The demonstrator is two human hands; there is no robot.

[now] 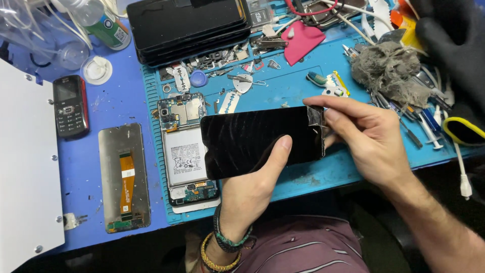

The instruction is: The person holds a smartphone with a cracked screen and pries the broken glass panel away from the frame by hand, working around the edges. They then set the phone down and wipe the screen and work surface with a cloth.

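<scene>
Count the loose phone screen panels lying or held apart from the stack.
2: one black screen panel held by left hand and right hand; one face-down panel on the table. Others may be hidden.

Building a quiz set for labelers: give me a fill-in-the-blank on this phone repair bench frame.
1. The left hand holds a black phone screen with its ____ pressed on the glass.
2. The right hand pinches a film tab at the screen's top ____ corner.
3. The opened phone lies on the ____ repair mat.
4. The keypad phone lies ____ of the mat.

Missing: thumb; right; blue; left
</scene>
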